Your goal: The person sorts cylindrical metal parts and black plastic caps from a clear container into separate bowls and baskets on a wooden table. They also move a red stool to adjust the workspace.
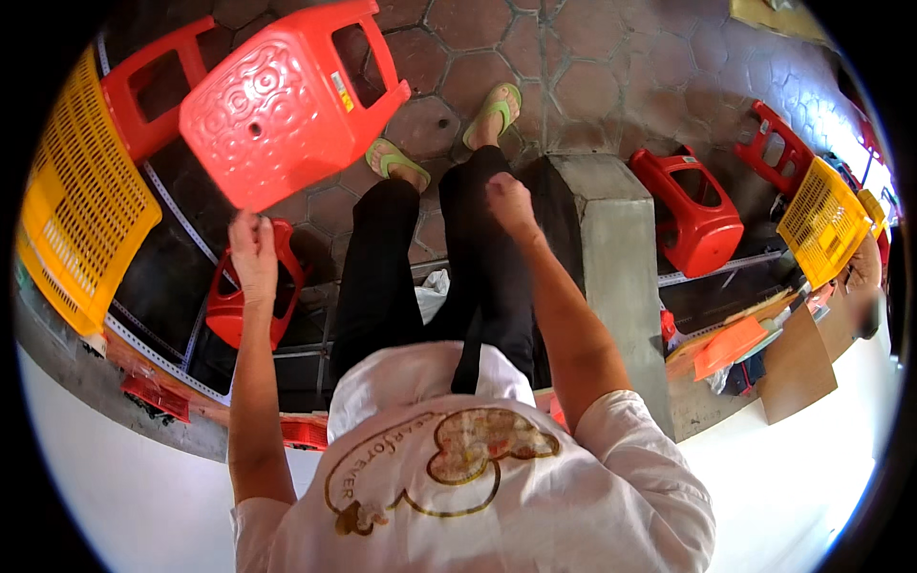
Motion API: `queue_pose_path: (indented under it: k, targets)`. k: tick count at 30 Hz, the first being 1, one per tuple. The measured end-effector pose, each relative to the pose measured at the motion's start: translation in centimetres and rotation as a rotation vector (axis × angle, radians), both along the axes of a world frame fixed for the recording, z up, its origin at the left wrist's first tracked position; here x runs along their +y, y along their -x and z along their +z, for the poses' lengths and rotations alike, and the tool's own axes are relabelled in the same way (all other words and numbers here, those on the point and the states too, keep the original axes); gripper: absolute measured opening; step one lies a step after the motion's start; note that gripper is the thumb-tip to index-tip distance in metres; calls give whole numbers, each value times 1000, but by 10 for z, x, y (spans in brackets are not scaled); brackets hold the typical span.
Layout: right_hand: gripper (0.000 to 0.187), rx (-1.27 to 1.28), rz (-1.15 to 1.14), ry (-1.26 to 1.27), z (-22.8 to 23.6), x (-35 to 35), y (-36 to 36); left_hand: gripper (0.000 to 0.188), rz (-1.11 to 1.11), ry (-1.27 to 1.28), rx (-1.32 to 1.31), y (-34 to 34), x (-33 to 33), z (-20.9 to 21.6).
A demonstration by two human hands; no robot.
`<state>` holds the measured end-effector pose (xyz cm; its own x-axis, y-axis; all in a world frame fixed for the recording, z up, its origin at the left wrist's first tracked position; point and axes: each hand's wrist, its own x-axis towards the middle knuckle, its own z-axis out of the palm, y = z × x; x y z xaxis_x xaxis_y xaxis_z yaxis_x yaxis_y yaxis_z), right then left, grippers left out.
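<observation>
My left hand (252,260) is raised at the near corner of a large red plastic stool (287,105), whose patterned seat faces me. Its fingers are curled with the tips at the stool's edge, and a small dark spot shows among them. Whether they touch the stool I cannot tell. Over my right thigh, my right hand (511,202) is closed in a loose, slightly blurred fist. Anything inside it is hidden. Below my left hand, partly behind the forearm, is a smaller red stool (227,310).
Yellow slotted crates (81,224) stand at the left, beside another red stool (124,91). A grey block (621,277) rises just right of my legs. Beyond it are a red stool (702,224), another yellow crate (823,224) and a cardboard piece (800,368).
</observation>
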<state>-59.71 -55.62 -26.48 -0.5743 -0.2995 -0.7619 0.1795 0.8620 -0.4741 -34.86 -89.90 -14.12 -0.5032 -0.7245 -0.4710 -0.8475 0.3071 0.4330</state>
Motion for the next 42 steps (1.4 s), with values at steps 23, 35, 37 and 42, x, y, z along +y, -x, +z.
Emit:
queue_pose_path:
  k: [23,35,37,42]
  targets:
    - [64,-574,-1226,-207,-407,-60,-98,69,-256,531,-54,107,-38,-150]
    - [43,-308,-1170,-136,-441,-86,-57,71,-165,421,40,90,-41,-139]
    - [35,-260,-1069,-55,-404,-100,-34,68,-233,446,39,95,-45,-136]
    - [29,-292,-845,71,-321,-106,18,68,-275,508,-73,99,-47,-123]
